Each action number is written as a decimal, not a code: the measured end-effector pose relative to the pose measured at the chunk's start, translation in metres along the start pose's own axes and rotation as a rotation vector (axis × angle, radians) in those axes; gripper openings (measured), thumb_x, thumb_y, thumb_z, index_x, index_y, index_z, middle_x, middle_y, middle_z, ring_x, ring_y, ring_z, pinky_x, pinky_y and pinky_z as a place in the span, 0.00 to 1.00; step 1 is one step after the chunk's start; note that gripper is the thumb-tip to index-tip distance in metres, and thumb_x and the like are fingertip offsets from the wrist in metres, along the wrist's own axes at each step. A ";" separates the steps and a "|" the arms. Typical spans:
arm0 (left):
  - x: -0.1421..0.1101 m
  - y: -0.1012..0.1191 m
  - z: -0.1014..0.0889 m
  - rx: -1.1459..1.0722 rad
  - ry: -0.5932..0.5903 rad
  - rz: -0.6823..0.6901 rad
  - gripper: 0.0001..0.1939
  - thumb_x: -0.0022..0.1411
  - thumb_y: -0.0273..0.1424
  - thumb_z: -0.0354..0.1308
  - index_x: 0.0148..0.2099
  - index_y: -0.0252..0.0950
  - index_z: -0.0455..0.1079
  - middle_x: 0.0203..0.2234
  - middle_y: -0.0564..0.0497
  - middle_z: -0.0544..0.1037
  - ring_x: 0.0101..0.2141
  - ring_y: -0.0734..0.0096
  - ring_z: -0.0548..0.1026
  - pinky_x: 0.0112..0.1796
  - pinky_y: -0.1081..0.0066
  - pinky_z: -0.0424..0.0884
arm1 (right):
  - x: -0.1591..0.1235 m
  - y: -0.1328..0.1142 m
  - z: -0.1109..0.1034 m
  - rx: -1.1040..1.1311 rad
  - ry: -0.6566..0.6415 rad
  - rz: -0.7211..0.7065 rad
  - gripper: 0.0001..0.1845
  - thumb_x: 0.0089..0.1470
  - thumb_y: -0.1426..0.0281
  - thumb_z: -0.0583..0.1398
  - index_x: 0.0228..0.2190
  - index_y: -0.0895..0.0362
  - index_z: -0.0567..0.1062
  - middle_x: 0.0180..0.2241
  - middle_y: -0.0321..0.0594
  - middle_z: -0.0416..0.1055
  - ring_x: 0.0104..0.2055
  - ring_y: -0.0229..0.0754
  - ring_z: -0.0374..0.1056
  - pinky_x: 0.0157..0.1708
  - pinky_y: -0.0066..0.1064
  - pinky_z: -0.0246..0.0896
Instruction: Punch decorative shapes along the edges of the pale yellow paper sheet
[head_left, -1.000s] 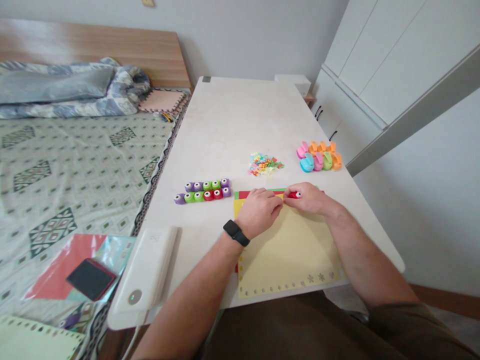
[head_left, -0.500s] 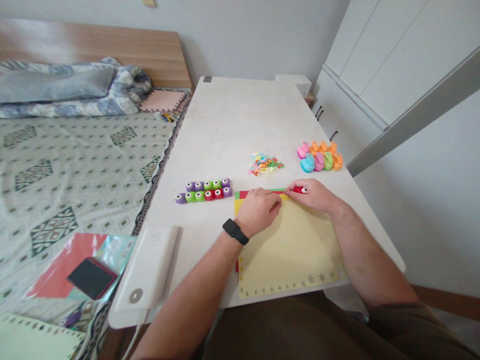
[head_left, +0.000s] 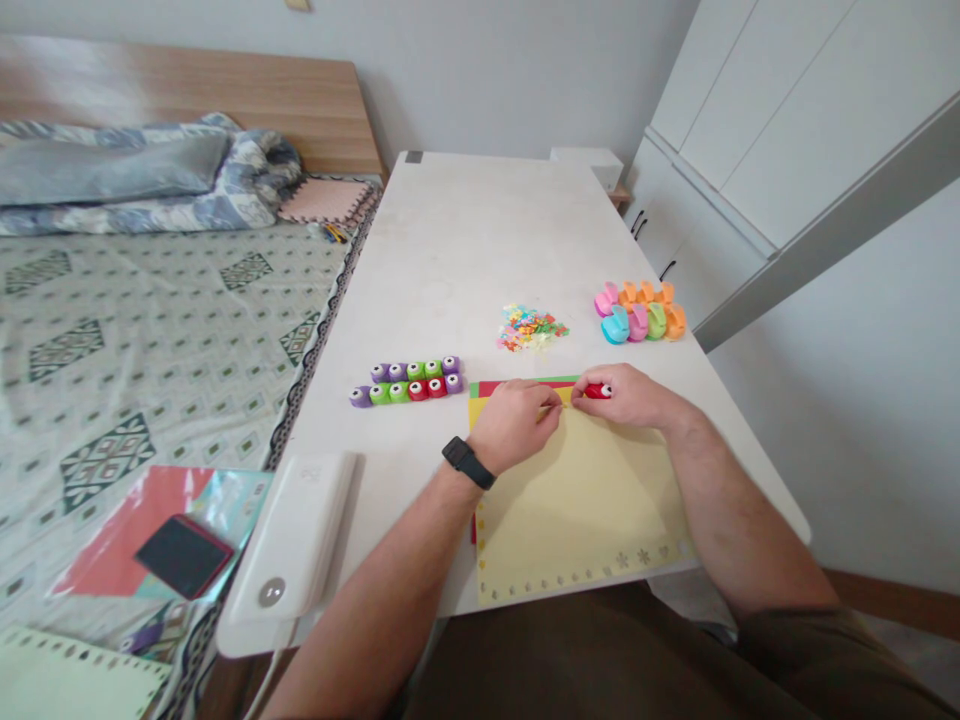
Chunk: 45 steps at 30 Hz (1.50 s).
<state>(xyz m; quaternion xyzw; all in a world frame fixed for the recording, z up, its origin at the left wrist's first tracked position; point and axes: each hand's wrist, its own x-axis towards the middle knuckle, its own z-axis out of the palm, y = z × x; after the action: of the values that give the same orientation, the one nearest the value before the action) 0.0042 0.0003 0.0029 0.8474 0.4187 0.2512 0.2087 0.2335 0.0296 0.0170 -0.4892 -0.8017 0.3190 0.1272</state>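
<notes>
My right hand (head_left: pixel 626 396) is shut on a small red craft paper punch (head_left: pixel 598 391), which sits at the upper edge of a pale yellow paper sheet (head_left: pixel 577 505). My left hand (head_left: pixel 514 425) pinches that same edge a short way to the left of the punch. Small punched shapes run along the sheet's near edge. Coloured paper sheets (head_left: pixel 517 388) in red and green lie under it, showing past its far edge. My hands hide part of the upper edge.
On the white table (head_left: pixel 450 240) stand two rows of purple, green and red punches (head_left: pixel 405 382), a pile of tiny paper cut-outs (head_left: pixel 529 328) and a cluster of pink, orange, blue and green punches (head_left: pixel 639 314). A white power bank (head_left: pixel 289 535) lies near the left edge, beside a bed.
My hands have drawn slightly apart along the yellow sheet's upper edge. The red punch sits a little further right, and it stays in my right hand.
</notes>
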 end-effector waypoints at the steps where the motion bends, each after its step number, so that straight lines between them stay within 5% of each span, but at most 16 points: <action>1: 0.000 0.000 0.000 -0.001 -0.004 -0.003 0.10 0.66 0.30 0.55 0.38 0.36 0.77 0.33 0.47 0.82 0.36 0.64 0.78 0.41 0.65 0.71 | 0.000 -0.001 0.000 -0.002 0.005 0.000 0.11 0.54 0.62 0.62 0.34 0.54 0.82 0.31 0.38 0.79 0.33 0.42 0.70 0.36 0.32 0.61; 17: 0.000 0.001 -0.002 0.012 -0.021 0.007 0.09 0.66 0.30 0.54 0.37 0.36 0.75 0.33 0.47 0.81 0.36 0.63 0.77 0.42 0.65 0.70 | -0.004 -0.012 -0.004 0.003 -0.010 -0.011 0.10 0.55 0.63 0.61 0.33 0.55 0.81 0.30 0.37 0.77 0.31 0.40 0.69 0.33 0.30 0.59; 24: 0.000 -0.001 -0.006 -0.029 0.000 -0.017 0.09 0.66 0.30 0.53 0.37 0.35 0.74 0.32 0.47 0.80 0.36 0.64 0.77 0.41 0.66 0.70 | -0.011 0.001 -0.024 0.045 0.126 0.048 0.15 0.56 0.57 0.62 0.36 0.54 0.82 0.36 0.40 0.80 0.36 0.45 0.73 0.38 0.34 0.64; 31: -0.001 -0.003 -0.021 -0.170 0.042 -0.077 0.08 0.66 0.30 0.53 0.37 0.35 0.73 0.33 0.48 0.80 0.35 0.67 0.76 0.37 0.69 0.70 | -0.030 0.041 -0.060 0.081 0.329 0.143 0.20 0.57 0.52 0.62 0.39 0.53 0.82 0.41 0.41 0.80 0.45 0.52 0.74 0.49 0.41 0.64; 37: -0.002 -0.005 -0.034 -0.295 0.036 -0.113 0.09 0.66 0.32 0.53 0.38 0.35 0.73 0.33 0.49 0.80 0.34 0.70 0.75 0.36 0.71 0.69 | -0.033 0.063 -0.062 0.111 0.103 0.181 0.22 0.55 0.50 0.62 0.39 0.54 0.83 0.42 0.43 0.81 0.46 0.53 0.74 0.49 0.42 0.66; 45: -0.002 -0.005 -0.038 -0.423 0.035 -0.173 0.10 0.67 0.34 0.53 0.39 0.34 0.72 0.32 0.51 0.79 0.33 0.72 0.74 0.34 0.73 0.68 | -0.048 0.036 -0.056 0.635 0.018 0.266 0.33 0.47 0.38 0.60 0.35 0.55 0.81 0.36 0.50 0.80 0.38 0.56 0.76 0.38 0.45 0.71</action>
<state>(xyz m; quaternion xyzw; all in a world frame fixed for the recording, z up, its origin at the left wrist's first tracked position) -0.0226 0.0069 0.0298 0.7412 0.4315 0.3292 0.3951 0.3107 0.0212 0.0421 -0.5280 -0.5906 0.5621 0.2376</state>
